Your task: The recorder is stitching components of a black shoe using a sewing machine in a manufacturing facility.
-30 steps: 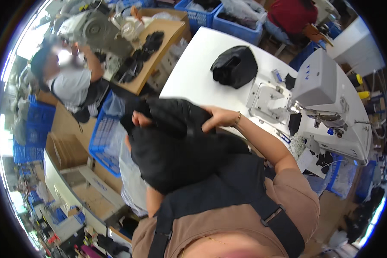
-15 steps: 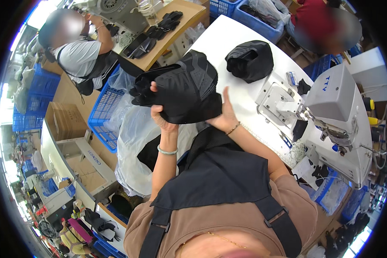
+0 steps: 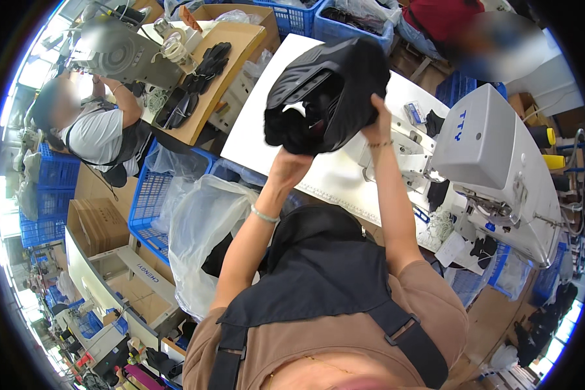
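Both my hands hold up a stack of black fabric pieces (image 3: 328, 91) over the white table (image 3: 260, 136). My left hand (image 3: 289, 166) grips the stack from below at its near left side. My right hand (image 3: 377, 123) supports its right side, fingers pressed against the fabric. The bundle hides the far part of the table behind it. A white sewing machine (image 3: 494, 162) stands to the right of the stack.
A clear plastic bag (image 3: 205, 227) with dark pieces hangs over a blue crate (image 3: 149, 208) at my left. Another person (image 3: 101, 130) works at a wooden table (image 3: 221, 65) with black gloves. Cardboard boxes (image 3: 97, 224) sit lower left; blue crates line the back.
The black stack has gone up from beside the blue crate and out over the white table, carried in both hands. It now covers the black bundle that lay on the table.
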